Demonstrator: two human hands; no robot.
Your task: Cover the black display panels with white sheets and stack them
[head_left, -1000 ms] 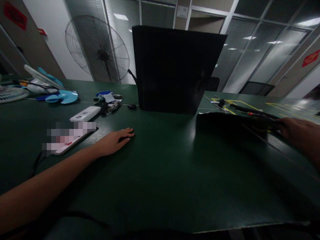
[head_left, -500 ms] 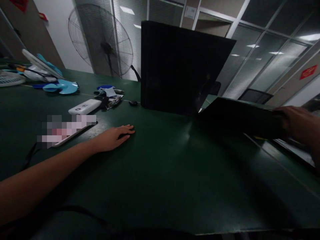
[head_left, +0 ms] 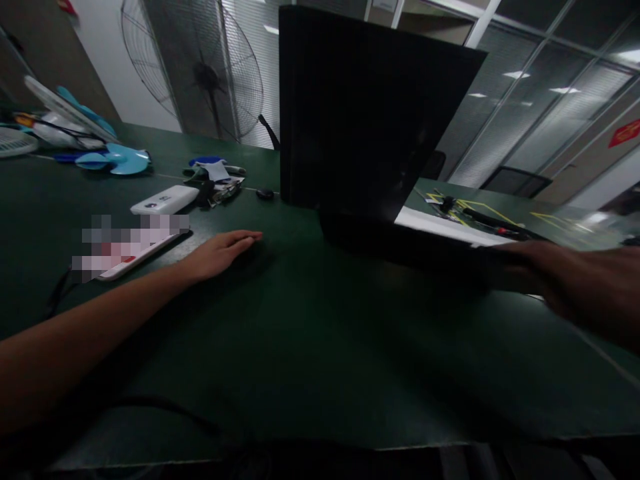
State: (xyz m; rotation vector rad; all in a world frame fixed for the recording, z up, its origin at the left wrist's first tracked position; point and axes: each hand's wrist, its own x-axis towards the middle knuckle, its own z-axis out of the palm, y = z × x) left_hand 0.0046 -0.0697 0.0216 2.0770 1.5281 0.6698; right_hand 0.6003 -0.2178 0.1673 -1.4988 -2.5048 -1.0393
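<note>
My left hand lies flat on the dark green table, fingers stretched out, holding nothing. My right hand grips the right end of a flat black panel, held low over the table in front of a tall upright black board. The left end of the panel sits close to the foot of that board.
Left of my left hand lie a white flat device, a white box and small clutter. Blue fan blades sit at the far left. A large floor fan stands behind. Cables and tools lie at the right.
My right hand has carried the black panel leftward and lowered it toward the middle of the table, in front of the upright board. My left hand has stayed flat in place.
</note>
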